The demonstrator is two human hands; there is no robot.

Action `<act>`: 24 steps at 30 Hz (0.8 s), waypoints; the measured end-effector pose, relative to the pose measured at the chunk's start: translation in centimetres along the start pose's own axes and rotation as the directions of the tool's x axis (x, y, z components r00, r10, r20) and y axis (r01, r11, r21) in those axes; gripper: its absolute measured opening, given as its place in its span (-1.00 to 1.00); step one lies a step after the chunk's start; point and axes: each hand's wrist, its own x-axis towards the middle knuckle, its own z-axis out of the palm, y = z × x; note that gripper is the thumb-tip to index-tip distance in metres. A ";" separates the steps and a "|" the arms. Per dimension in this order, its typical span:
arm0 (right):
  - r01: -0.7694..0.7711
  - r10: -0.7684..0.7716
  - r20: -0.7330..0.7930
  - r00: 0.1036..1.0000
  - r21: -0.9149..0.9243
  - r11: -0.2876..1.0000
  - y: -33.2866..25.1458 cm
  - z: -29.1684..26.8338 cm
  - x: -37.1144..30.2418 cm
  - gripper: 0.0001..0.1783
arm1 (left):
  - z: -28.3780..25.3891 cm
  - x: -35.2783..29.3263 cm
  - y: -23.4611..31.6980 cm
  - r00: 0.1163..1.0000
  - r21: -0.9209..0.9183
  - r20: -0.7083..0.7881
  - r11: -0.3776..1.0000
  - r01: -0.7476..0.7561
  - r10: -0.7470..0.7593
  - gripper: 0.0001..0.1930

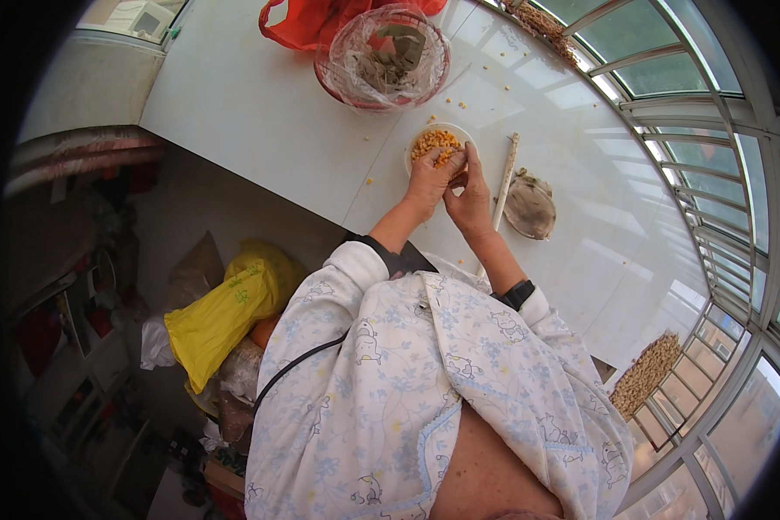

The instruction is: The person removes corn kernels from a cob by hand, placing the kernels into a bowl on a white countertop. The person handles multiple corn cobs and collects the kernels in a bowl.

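Note:
A white bowl [419, 141] of yellow and orange corn kernels stands on the white tabletop. Over its near rim my left hand [429, 184] is closed, fingertips bent together above the kernels. Close against it on the right, my right hand [470, 198] is closed too, with thumb and fingers pinched. Whatever the fingers hold is too small or hidden to make out. Just right of my right hand lies a pale stick [506, 173], and beyond it a flat grey-brown cloth-like piece [529, 205].
Beyond the bowl, a red basket [446, 65] lined with clear plastic holds dry greyish scraps, beside a red plastic bag [299, 26]. Several loose kernels dot the white table [303, 113]. Barred windows [711, 130] run along the right. A yellow bag [221, 321] sits below, at left.

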 end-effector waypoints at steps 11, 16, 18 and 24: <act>0.047 -0.048 -0.003 0.999 -0.009 0.999 0.9 0.5 -0.3 -0.09 | -0.1 0.5 -0.9 0.985 0.022 -0.172 0.999 0.030 -0.025 -0.72; 0.086 -0.083 -0.044 0.996 0.049 0.995 0.6 0.7 -0.5 -0.06 | -0.3 0.4 -0.5 0.975 0.068 -0.211 0.994 0.086 -0.070 -0.71; 0.078 -0.074 -0.047 0.996 0.093 0.993 0.6 0.6 -0.5 -0.05 | -0.2 0.3 -0.2 0.978 0.081 -0.200 0.994 0.078 -0.060 -0.71; 0.035 -0.032 -0.031 0.999 0.120 0.992 0.8 0.2 0.0 -0.07 | -0.2 -0.5 0.5 0.998 0.158 -0.056 0.987 0.026 -0.017 -0.71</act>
